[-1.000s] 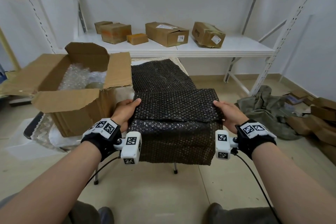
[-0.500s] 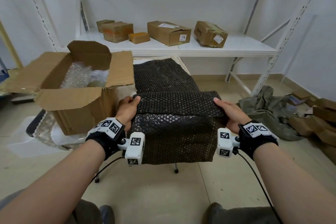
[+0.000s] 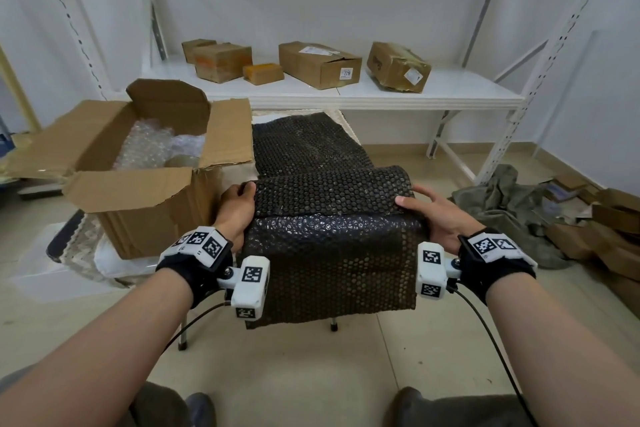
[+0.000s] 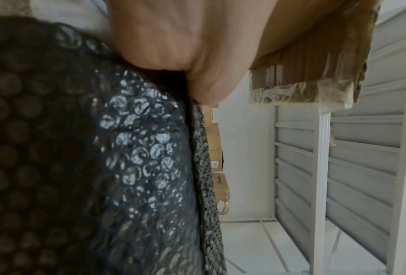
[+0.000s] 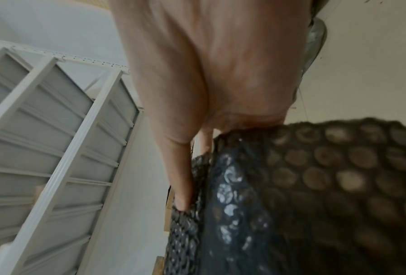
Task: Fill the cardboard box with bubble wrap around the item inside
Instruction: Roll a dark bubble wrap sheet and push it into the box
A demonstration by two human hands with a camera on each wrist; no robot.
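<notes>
The fold in the black bubble wrap (image 3: 332, 198) has rolled further over, left hand (image 3: 235, 208) and right hand (image 3: 436, 215) each grasping an end.

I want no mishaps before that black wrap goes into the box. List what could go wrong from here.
1. The black bubble wrap is a long sheet; both the left hand and the right hand grip only its folded edges, so the loose lower end may unfold or drag.
2. The open cardboard box already holds clear bubble wrap; the bulky fold might catch on its flaps.
</notes>
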